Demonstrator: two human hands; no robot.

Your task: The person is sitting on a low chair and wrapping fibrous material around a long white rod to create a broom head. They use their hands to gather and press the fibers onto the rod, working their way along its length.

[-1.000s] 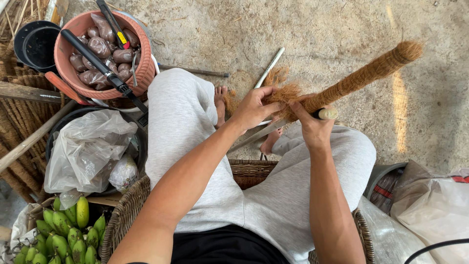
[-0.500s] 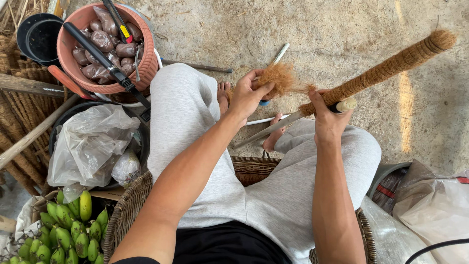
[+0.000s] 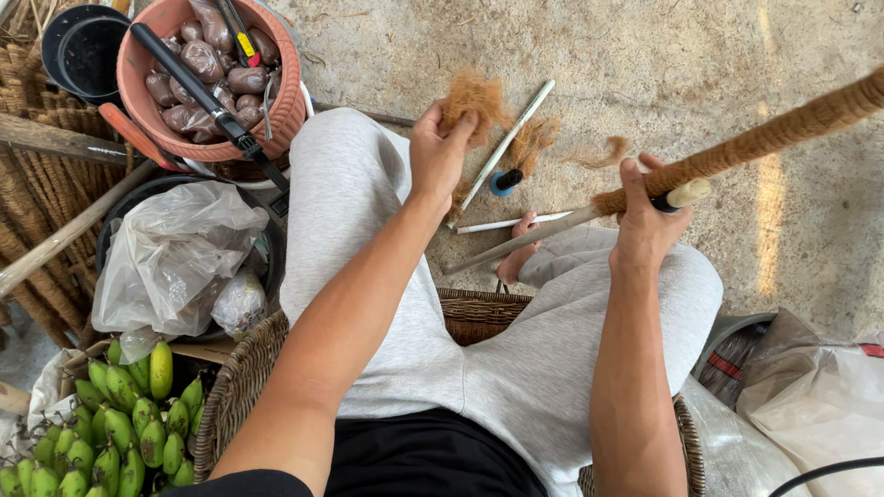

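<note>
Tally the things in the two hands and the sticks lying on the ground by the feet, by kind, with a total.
Tuft of brown fibre, in the left hand: 1
Fibre-wrapped stick, in the right hand: 1
Pale bare sticks on the ground: 3
Total: 5

I am looking down: my left hand (image 3: 440,152) is pinching a tuft of loose orange-brown coconut fibre (image 3: 474,95), while my right hand (image 3: 647,221) is gripping a long stick wrapped in brown fibre rope (image 3: 783,129). At far left a terracotta-coloured plastic bowl of brown pouches (image 3: 281,110) is sitting above green bananas (image 3: 120,423).
</note>
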